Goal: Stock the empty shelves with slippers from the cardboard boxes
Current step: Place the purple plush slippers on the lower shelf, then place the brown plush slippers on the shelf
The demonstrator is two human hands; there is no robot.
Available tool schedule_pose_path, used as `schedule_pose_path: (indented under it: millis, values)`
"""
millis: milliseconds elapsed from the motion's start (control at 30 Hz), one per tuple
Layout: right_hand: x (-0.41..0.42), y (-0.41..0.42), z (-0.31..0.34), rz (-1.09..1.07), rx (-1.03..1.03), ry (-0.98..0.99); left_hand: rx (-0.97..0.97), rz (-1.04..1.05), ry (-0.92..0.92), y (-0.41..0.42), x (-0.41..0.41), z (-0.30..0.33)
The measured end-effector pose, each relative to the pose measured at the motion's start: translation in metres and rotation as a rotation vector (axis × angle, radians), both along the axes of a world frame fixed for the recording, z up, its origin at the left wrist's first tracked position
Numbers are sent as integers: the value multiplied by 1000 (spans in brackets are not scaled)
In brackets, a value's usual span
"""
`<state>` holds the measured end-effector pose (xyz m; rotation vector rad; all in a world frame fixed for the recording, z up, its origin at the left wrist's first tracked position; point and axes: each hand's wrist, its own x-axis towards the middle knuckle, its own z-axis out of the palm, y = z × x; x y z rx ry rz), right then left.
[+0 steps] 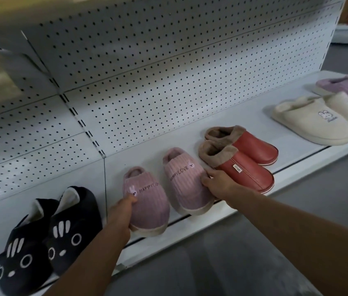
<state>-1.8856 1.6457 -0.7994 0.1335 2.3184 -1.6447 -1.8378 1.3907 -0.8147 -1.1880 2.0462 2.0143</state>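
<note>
Two pink slippers sit on the shelf (pixel 243 122), one per hand: left hand (pixel 121 212) wraps the left slipper (pixel 147 201), right hand (pixel 218 184) cups the right slipper (pixel 187 184). We judge them light, soft; hold the stiffer sole edge.

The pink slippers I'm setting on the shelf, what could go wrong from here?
1. The left pink slipper, held by the left hand, has its toe overhanging the shelf front edge; released there, it might tip to the floor.
2. The right hand on the right pink slipper sits against the red slippers; sliding it right could knock that pair crooked.
</note>
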Motion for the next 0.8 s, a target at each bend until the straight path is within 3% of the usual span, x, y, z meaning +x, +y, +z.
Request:
schedule_pose_path:
  millis: [167, 233, 300, 367, 567, 700, 800]
  values:
    - [-11, 4, -22, 79, 204, 73, -490, 141, -20, 6, -1, 19]
    - [1, 4, -5, 80, 228, 101, -651, 90, 91, 18, 2, 35]
    - [9, 8, 5, 66, 230, 129, -683, 13, 247, 36, 1, 51]
    - [15, 16, 12, 62, 223, 175, -627, -77, 373, 58, -1, 66]
    - [38, 71, 40, -4, 172, 318, -404, -347, 476, 135, -10, 89]
    - [52, 128, 55, -153, 116, 329, -128, -569, 387, 199, -16, 107]
    - [64, 180, 67, -225, 150, 318, -83, -729, 327, 248, -15, 114]
